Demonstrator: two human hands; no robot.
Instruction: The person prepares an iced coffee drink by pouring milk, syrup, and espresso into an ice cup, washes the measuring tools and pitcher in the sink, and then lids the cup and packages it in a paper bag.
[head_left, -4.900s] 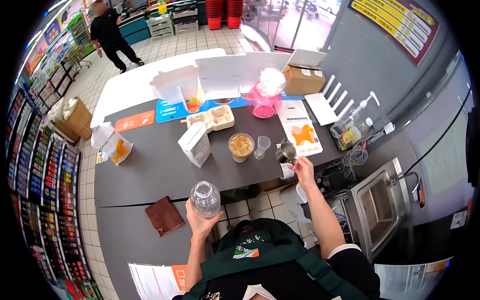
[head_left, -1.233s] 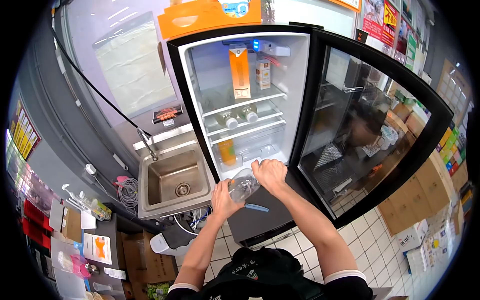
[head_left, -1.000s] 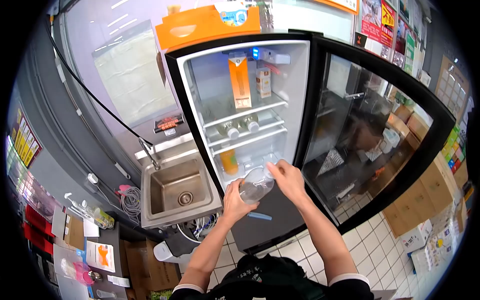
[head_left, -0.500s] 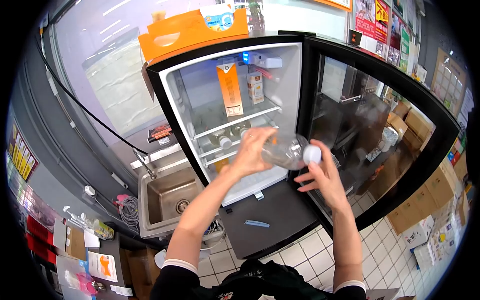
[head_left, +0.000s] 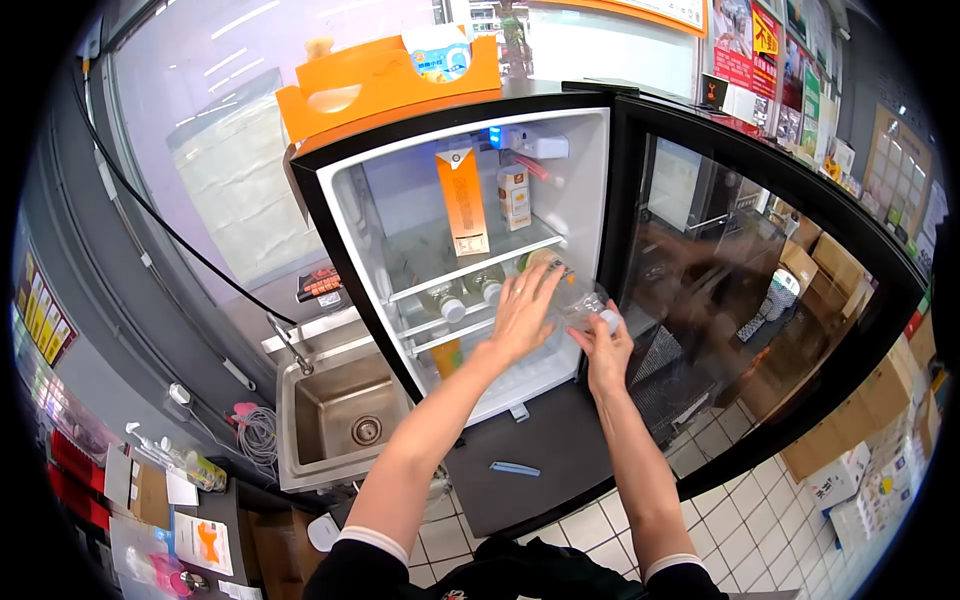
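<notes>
1. Bottle (head_left: 580, 292), clear and tilted, is held between the left grip (head_left: 522, 315) and the right grip (head_left: 606, 355), at the open mouth of the fridge (head_left: 588, 180).
2. The neck end is clamped in the right grip, with thumb and fingers closed about the white cap (head_left: 609, 321), which is pointed back toward the wearer.
3. The bottle's side is covered in part by the spread fingers of the left grip; whether they are closed around it cannot be told.
4. The far end is set just beyond the left fingertips, toward the shelves; how far in it reaches cannot be made out.
5. Just left of the left grip, two capped bottles (head_left: 440, 297) are laid beneath the upper shelf (head_left: 480, 268), caps turned outward.
6. Above the left grip, an orange carton (head_left: 462, 205) and a smaller white carton (head_left: 515, 197) are stood on that shelf.
7. Below both grips, a blue strip (head_left: 515, 468) is laid on the dark desk (head_left: 540, 430).
8. Right of the right grip, the glass door (head_left: 770, 165) is swung open; well left of the left grip, a steel sink (head_left: 330, 400) is seen.
</notes>
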